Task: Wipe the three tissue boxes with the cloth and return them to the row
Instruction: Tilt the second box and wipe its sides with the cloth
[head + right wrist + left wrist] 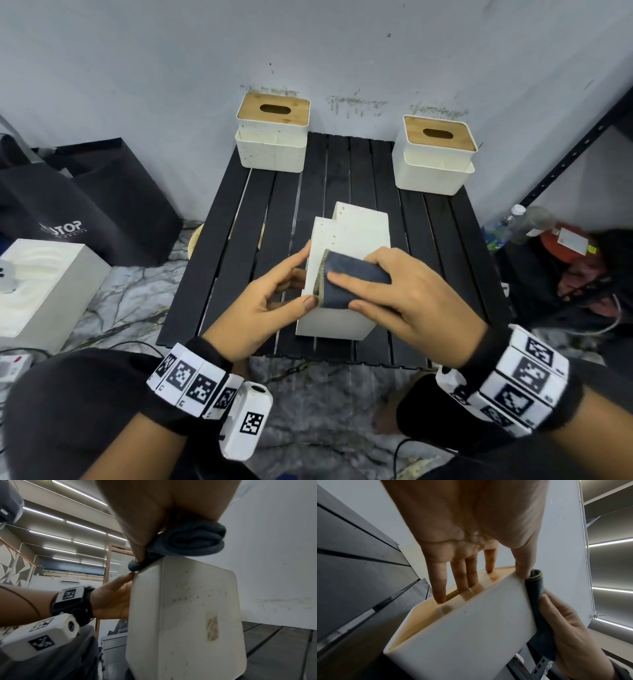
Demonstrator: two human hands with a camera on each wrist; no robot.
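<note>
Middle tissue box (346, 274) sits tipped on its side at frame centre of the head view, on the black slatted worktop (219, 246), well forward of the other two. Left tissue box (272, 132) is upright at upper centre-left, right tissue box (433, 154) upright at upper right, both at the worktop's far edge against the wall, gap between them.

Right hand (407, 298) presses a folded dark blue cloth (349, 279) onto the tipped box's upward face; grip is clenched on the cloth, thumb and fingers wrapped round the wad. Left hand (267, 298) steadies the box from the left side of frame.

Left wrist view adds what the head view hides: the wooden lid (436, 609) faces left, left fingers (439, 582) lie straight and flat on it, thumb on the box's top edge touching the cloth. So the left grip is a flat-fingered brace, nothing curled round. The cloth edge (537, 608) runs along the box's right side in that frame.

Right wrist view alone shows the box's speckled stains and a brownish patch (212, 628) on the white wall below the rolled cloth (192, 542).

Head view only: black bag (85, 202) at left, white box (41, 291) at lower left, bottle (517, 219) at right.
</note>
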